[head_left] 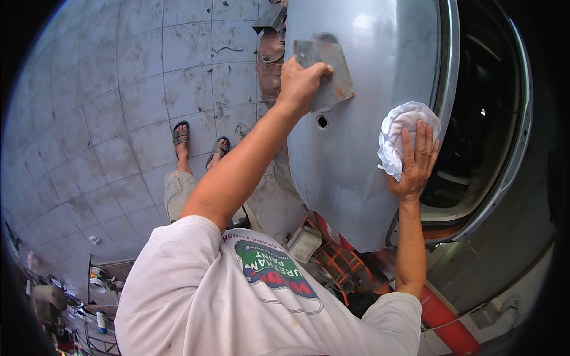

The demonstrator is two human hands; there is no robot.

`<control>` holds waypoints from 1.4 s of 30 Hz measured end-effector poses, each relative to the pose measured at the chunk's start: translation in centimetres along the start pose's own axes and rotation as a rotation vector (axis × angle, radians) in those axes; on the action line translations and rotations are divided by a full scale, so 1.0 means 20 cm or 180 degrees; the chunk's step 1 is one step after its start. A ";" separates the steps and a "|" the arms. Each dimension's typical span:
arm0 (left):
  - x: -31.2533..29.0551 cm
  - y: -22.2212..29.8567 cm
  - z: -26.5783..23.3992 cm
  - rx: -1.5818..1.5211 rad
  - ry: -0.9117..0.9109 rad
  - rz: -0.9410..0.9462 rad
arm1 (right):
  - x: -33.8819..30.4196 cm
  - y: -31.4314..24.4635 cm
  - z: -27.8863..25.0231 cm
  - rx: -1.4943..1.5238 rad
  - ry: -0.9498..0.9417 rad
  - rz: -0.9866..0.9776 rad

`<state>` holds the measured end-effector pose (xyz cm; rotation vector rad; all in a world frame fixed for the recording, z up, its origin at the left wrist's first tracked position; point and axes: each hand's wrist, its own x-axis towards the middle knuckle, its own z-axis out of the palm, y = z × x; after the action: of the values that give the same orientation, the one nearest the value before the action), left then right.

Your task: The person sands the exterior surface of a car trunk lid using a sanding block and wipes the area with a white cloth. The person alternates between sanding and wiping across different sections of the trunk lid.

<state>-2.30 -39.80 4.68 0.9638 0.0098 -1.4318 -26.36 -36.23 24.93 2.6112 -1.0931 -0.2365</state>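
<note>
My left hand (300,82) is closed on the edge of a thin grey flat plate (325,89), with the thumb on top. The plate has orange-brown stains near its lower right corner and sits over the grey car body panel (350,178). To the right, my right hand (415,155) lies over a crumpled white cloth (409,115) by the panel's right edge. Its fingers are stretched along the cloth. Just below the plate, a small dark hole (322,121) shows in the panel. Whether the plate touches the panel, I cannot tell.
Right of the panel is a dark window opening (475,118) with a curved frame. An orange metal frame (341,261) and a red bar (451,335) lie below the car. At lower left, a shelf (110,282) holds a can. Tiled floor (119,89) extends left.
</note>
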 end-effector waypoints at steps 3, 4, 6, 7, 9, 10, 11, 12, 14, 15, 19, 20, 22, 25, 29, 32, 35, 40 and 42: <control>0.15 0.13 0.04 0.0291 -0.0226 0.0024 | 0.04 0.00 0.01 -0.0033 0.0004 0.0038; 0.16 0.16 0.02 0.0415 -0.0208 0.0019 | 0.10 -0.01 0.00 -0.0050 -0.0017 0.0059; 0.16 0.20 -0.15 0.0553 -0.0361 0.0085 | 0.27 -0.04 0.00 -0.0074 0.0045 0.0116; 0.14 0.21 -0.29 0.0629 -0.0447 0.0100 | 0.40 -0.03 0.04 -0.0208 -0.0043 0.0183; 0.09 0.18 -0.62 0.0431 -0.0231 -0.0018 | 0.72 0.01 0.15 -0.0411 0.0224 -0.0027; 0.04 0.18 -0.80 0.0499 -0.0166 -0.0005 | 0.89 0.05 0.21 -0.0608 0.0400 -0.0162; -0.02 0.18 -0.99 0.0825 0.0079 -0.0080 | 1.06 0.07 0.26 -0.1103 0.0287 -0.0152; -0.09 0.20 -1.15 0.1062 0.0349 -0.0068 | 1.23 0.05 0.30 -0.1516 0.0099 -0.0168; -0.20 0.15 -1.55 0.1046 0.0755 0.0011 | 1.41 -0.10 0.27 -0.1731 -0.0267 -0.0200; -0.27 0.13 -1.71 0.1162 0.1055 0.0056 | 1.45 -0.22 0.26 -0.1526 -0.0460 -0.0196; -0.56 0.12 -1.98 0.1342 0.1537 0.0226 | 1.26 -0.26 0.45 -0.2041 -0.0622 -0.0574; -0.63 0.11 -2.04 0.1436 0.1683 0.0234 | 1.16 -0.33 0.45 -0.1793 -0.0710 -0.0751; -0.72 0.07 -2.03 0.1520 0.1702 0.0281 | 0.82 -0.40 0.44 -0.1330 -0.0914 -0.1099; -0.85 0.00 -1.97 0.1536 0.1419 0.0375 | 0.12 -0.57 0.39 -0.0561 -0.0977 -0.1311; -0.97 -0.17 -1.85 0.1612 0.1036 0.0561 | -0.85 -0.75 0.45 -0.0062 -0.1575 -0.1539; -1.08 -0.37 -1.75 0.1825 0.0852 0.0657 | -1.28 -0.74 0.42 0.0107 -0.1541 -0.1377; -1.22 -0.59 -1.72 0.2021 0.0726 0.0716 | -1.43 -0.63 0.21 0.0001 -0.1247 -0.1132; -1.55 -0.83 -1.59 0.2220 0.0463 0.0337 | -1.60 -0.41 0.09 0.0041 -0.0369 -0.0468; -1.66 -0.86 -1.56 0.2025 0.0317 0.0273 | -1.58 -0.40 0.13 0.0059 -0.0079 -0.0442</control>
<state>-6.76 7.41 -6.68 1.5323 -0.4309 -1.3258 -43.71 -8.75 20.96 2.7106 -0.9268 -0.2910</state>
